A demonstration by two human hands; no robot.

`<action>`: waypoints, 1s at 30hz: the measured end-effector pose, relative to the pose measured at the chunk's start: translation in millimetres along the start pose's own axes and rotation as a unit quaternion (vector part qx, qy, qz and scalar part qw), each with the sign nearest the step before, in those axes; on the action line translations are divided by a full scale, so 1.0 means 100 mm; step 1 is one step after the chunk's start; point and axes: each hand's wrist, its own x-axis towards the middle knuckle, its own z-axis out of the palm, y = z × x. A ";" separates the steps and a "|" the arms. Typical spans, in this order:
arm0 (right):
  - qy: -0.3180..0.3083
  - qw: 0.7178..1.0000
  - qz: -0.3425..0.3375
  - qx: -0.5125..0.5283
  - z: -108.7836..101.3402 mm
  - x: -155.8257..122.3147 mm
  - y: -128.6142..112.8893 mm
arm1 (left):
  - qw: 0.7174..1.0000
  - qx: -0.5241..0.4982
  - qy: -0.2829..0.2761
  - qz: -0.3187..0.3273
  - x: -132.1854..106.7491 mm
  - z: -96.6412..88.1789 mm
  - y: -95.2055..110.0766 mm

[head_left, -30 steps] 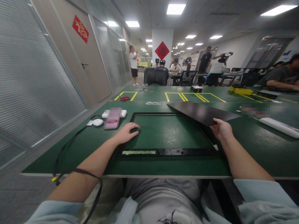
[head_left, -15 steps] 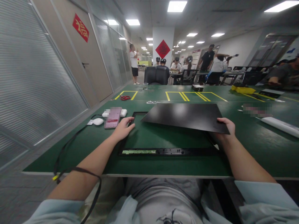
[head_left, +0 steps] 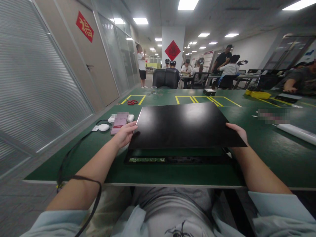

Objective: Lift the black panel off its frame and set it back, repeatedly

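Note:
A glossy black rectangular panel point(head_left: 185, 126), like a display sheet, is held above the table between my two hands. My left hand point(head_left: 124, 134) grips its left edge, fingers closed there with the thumb on top. On the opposite edge, my right hand point(head_left: 238, 133) has its thumb on the upper face and its other fingers hidden beneath. Under the panel lies a black frame point(head_left: 195, 160), mostly covered; only its near bar shows. A green circuit strip point(head_left: 146, 160) sits in the left part of that bar.
On the green table point(head_left: 74, 171), a pink-screened phone point(head_left: 119, 122), a white mouse-shaped item point(head_left: 103, 127) and a dark cord lie left. Red-handled scissors point(head_left: 132, 102) rest farther back. A white roll point(head_left: 297, 133) lies right, a yellow item point(head_left: 258, 94) beyond. Several people are in the background.
My left hand has taken hold of the panel's left edge. The panel has swung left and levelled out, now covering most of the frame. My right hand has kept its hold.

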 end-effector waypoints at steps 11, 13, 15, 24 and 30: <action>-0.112 0.979 0.095 -0.139 -0.02 0.09 0.07 | 0.996 -0.025 0.044 0.073 0.05 -0.13 0.15; -0.092 0.981 0.062 -0.161 -0.04 0.12 0.07 | 0.993 -0.031 0.059 0.093 0.04 -0.12 0.15; -0.073 0.977 0.036 -0.196 -0.06 0.13 0.07 | 0.992 -0.035 0.066 0.097 0.04 -0.13 0.15; -0.018 0.941 -0.039 -0.334 -0.08 0.12 0.05 | 0.995 -0.027 0.097 0.026 0.04 -0.10 0.05; -0.017 0.936 -0.050 -0.347 -0.10 0.16 0.05 | 0.995 -0.008 0.093 0.021 0.00 -0.05 0.04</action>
